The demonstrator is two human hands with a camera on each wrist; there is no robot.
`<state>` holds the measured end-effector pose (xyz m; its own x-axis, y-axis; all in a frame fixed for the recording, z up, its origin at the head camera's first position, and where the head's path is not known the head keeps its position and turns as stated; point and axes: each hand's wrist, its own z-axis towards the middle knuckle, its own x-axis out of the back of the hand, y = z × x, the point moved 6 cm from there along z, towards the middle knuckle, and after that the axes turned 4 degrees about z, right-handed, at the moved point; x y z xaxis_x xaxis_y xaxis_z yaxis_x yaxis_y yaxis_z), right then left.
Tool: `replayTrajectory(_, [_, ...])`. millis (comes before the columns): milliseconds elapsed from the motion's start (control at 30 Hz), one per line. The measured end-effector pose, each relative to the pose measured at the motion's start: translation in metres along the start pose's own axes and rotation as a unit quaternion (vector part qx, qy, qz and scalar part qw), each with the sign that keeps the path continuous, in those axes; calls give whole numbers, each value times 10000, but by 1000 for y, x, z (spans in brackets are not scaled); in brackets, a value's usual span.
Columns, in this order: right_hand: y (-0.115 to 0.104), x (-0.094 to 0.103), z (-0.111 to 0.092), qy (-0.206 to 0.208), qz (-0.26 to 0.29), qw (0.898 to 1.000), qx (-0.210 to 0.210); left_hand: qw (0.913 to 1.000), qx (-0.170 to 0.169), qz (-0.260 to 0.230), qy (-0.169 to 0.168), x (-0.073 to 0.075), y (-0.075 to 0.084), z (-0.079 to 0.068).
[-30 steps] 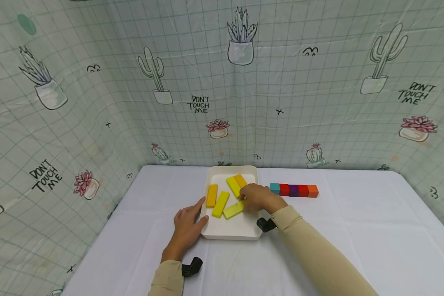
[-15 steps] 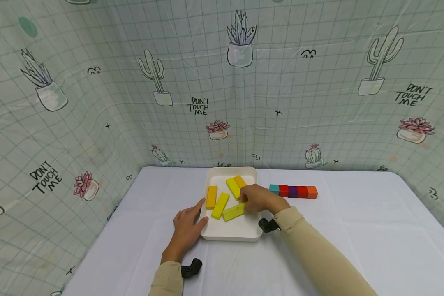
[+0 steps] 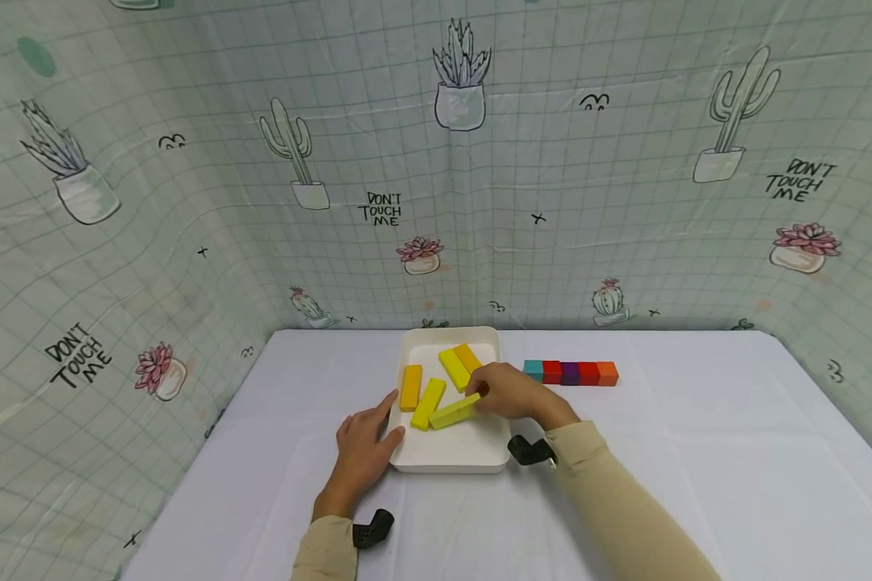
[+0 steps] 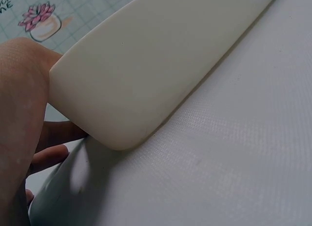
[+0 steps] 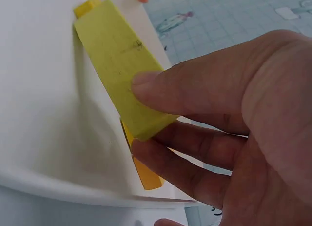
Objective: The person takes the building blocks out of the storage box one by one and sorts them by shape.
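Can read "DON'T TOUCH ME" repeated across the wrinkled, pale-green gridded cloth backdrop (image 3: 552,161), among printed potted cacti (image 3: 460,106). With the right hand (image 3: 512,394), pinches between thumb and fingers a lime-yellow, dark-scuffed rectangular block (image 3: 452,412) over the smooth white round-cornered tray (image 3: 472,453), near two yellow and two amber blocks (image 3: 410,387). With the left hand (image 3: 361,444), thumb and forefinger spread, touches the tray's left side. On the woven white tablecloth (image 3: 698,436), to the tray's right, five coloured cubes (image 3: 570,374) in a row.
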<state>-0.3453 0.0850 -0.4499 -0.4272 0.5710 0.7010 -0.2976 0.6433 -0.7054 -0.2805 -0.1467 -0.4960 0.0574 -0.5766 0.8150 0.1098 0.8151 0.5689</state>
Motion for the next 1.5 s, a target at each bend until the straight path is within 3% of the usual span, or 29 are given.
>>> replayTrajectory(300, [2, 6, -10, 602, 727, 9955, -92, 9999, 37, -105, 53, 1, -1, 0])
replayTrajectory(700, [18, 14, -29, 1493, 1690, 9722, -625, 9999, 78, -105, -70, -2, 1, 0])
replayTrajectory(867, [20, 21, -35, 2003, 2161, 9542, -516, 9998, 122, -126, -97, 1, 2, -1])
replayTrajectory(1067, [34, 31, -40, 2547, 3062, 9161, -453, 9998, 119, -136, -97, 0, 1, 0])
replayTrajectory(1200, [39, 33, -42, 2642, 3548, 8959, -404, 9998, 137, -84, -97, -1, 0, 0])
replayTrajectory(1500, [44, 35, -50, 2664, 3779, 8863, -250, 9998, 53, -207, -21, 1, 3, -1])
